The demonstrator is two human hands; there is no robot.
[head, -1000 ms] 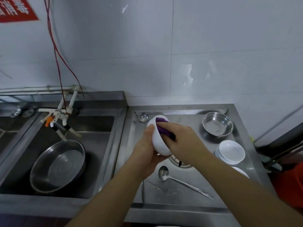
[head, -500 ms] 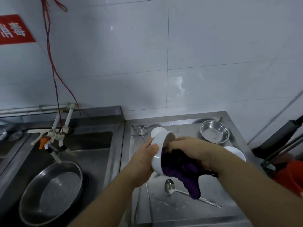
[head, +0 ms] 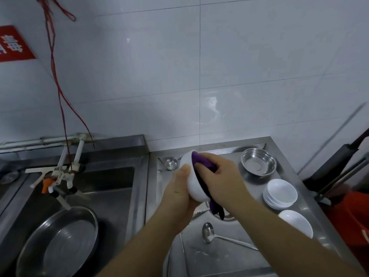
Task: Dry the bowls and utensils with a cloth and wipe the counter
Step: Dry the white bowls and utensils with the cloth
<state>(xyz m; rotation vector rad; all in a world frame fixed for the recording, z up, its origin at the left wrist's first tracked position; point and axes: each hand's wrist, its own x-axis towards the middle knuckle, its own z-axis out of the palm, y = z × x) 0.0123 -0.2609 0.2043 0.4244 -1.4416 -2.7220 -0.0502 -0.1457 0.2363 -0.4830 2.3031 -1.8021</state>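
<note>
At the centre of the frame, above the steel desk (head: 235, 256), my left hand (head: 177, 198) grips a white bowl (head: 192, 184) tipped on its side. My right hand (head: 221, 180) clutches a purple cloth (head: 201, 162) pressed into the bowl's mouth. Lower centre, a ladle (head: 208, 233) lies on the desk; stacked white bowls (head: 280, 193) sit at the right.

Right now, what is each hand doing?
Left hand: grips the white bowl.
Right hand: presses the purple cloth into it.
</note>
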